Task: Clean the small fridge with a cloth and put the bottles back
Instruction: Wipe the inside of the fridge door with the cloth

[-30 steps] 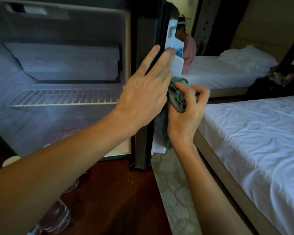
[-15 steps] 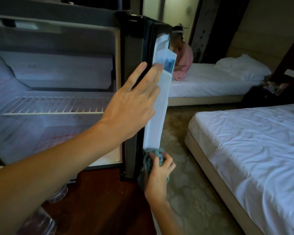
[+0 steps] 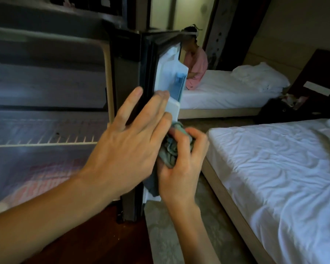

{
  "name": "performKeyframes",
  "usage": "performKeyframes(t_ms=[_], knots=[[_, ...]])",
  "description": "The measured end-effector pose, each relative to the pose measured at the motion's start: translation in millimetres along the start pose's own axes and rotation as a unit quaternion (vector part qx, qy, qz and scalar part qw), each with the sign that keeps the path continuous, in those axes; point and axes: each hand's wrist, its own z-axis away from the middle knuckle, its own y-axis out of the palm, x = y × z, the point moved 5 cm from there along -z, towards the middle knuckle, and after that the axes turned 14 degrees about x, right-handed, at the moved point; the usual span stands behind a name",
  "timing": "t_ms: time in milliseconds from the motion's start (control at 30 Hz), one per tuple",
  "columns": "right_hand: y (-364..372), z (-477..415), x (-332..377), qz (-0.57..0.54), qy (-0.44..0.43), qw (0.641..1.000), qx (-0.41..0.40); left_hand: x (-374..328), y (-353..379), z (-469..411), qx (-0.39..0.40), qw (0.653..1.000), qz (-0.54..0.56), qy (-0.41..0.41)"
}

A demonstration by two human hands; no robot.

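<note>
Right hand (image 3: 181, 164): fingers curled round one bunched grey-green cloth (image 3: 171, 149), which is pressed to the white inner lining of the fridge door (image 3: 168, 73) at mid-height. Left hand (image 3: 130, 141): fingers straight, laid on the door's dark edge, just beside the cloth. Fridge (image 3: 46, 82) open, one wire shelf (image 3: 42, 141). Reddish print (image 3: 46, 176) on its floor, too blurred to read. Beds, two: near bed (image 3: 274, 168), far bed (image 3: 227, 92), one person in pink (image 3: 196, 69) seated on the latter.

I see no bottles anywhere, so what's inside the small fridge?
Inside the fridge only a bare white wire shelf and a compartment flap above it show. The left hand and forearm cover its lower right corner, so that part is hidden.
</note>
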Motion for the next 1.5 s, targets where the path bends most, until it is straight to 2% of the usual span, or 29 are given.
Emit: performKeyframes(t_ms=[133,333,400,533,600,733,800,900,967,1067,1133,1233,1367,1433,1500], knots=[[1.9,12.3,-19.7,-0.05,-0.002,0.998,0.025,-4.2,-8.1,-3.6,0.016,0.999,0.03,-0.006],[29.6,60.9,-53.5,0.038,-0.073,0.984,0.156,-11.5,-3.8,-9.2,0.021,0.992,0.102,-0.071],[37.9,78.1,-72.2,-0.013,-0.076,0.981,0.18,-15.7,-4.8,-5.7,0.01,0.987,0.137,-0.08],[41.2,90.0,-117.6,-0.192,-0.062,0.955,0.217,-57.9,-7.4,10.6,-0.004,0.981,0.173,-0.089],[40.9,91.9,-135.5,-0.232,-0.06,0.937,0.254,-83.1,-0.5,23.6,0.02,0.964,0.214,-0.155],[32.3,85.5,-178.2,-0.248,-0.049,0.912,0.322,-125.0,22.6,44.0,0.041,0.891,0.3,-0.339],[26.3,82.0,-204.7,-0.245,-0.037,0.905,0.345,-145.0,35.7,40.2,0.049,0.875,0.301,-0.376],[17.2,72.5,-245.1,-0.25,0.001,0.903,0.349,-174.6,62.1,28.2,0.115,0.88,0.273,-0.371],[17.4,63.7,-262.3,-0.241,0.017,0.906,0.348,-186.1,79.1,26.2,0.178,0.871,0.258,-0.378],[29.2,43.2,-266.6,-0.214,-0.019,0.912,0.348,-186.7,93.5,26.8,0.237,0.847,0.26,-0.399],[45.0,24.6,-260.5,-0.21,-0.053,0.909,0.355,-185.0,95.0,24.7,0.253,0.849,0.258,-0.387],[67.6,-0.3,-254.4,-0.24,-0.05,0.907,0.341,-186.7,93.2,24.6,0.277,0.841,0.257,-0.387],[89.6,-5.1,-261.1,-0.271,-0.006,0.905,0.329,-184.0,87.7,31.4,0.247,0.837,0.269,-0.408],[98.4,-0.3,-264.1,-0.289,0.0,0.893,0.344,-178.7,85.8,35.5,0.194,0.835,0.272,-0.438],[106.6,4.8,-264.0,-0.311,-0.009,0.882,0.354,-175.6,87.4,42.7,0.145,0.818,0.276,-0.484]])
